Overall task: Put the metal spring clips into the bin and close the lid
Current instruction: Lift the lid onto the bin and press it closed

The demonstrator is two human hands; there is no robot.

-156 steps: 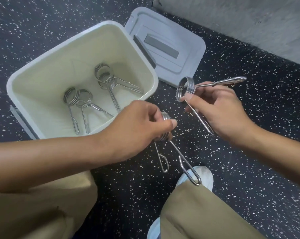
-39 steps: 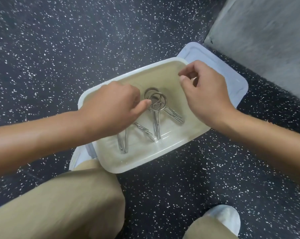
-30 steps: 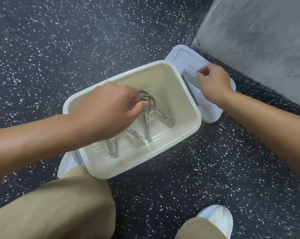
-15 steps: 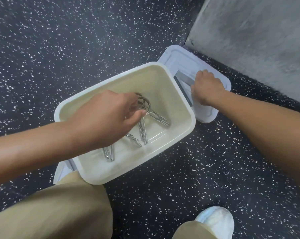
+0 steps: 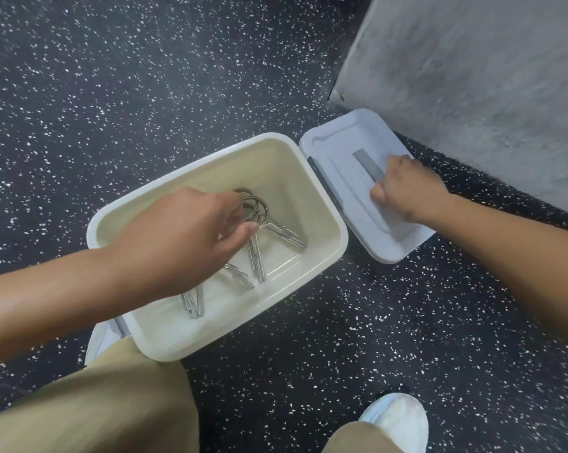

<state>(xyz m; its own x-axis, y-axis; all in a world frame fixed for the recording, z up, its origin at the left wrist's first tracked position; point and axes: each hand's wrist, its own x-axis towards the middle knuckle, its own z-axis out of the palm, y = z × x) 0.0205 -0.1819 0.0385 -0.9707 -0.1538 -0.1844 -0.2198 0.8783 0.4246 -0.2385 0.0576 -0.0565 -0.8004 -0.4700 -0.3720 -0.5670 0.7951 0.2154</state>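
Note:
A cream open bin [image 5: 191,165] stands on the floor with several metal spring clips [image 5: 256,259] lying on its bottom. My left hand [image 5: 184,237] reaches down into the bin, its thumb and fingers pinched at the coiled ring of one clip; the hand hides some of the coils. The pale grey lid [image 5: 338,148] lies flat on the floor, touching the bin's right side. My right hand [image 5: 407,188] rests on the lid with its fingers curled around the lid's grey handle.
The floor is dark speckled rubber. A grey concrete wall [image 5: 472,76] rises just behind the lid at the upper right. My tan-trousered knee [image 5: 112,403] is against the bin's near edge, and a white shoe [image 5: 393,420] shows at the lower right.
Both hands came from holding clips in the air to the bin. My right hand left the bin, moved right to the lid and closed on its handle. My left hand stayed at the clips.

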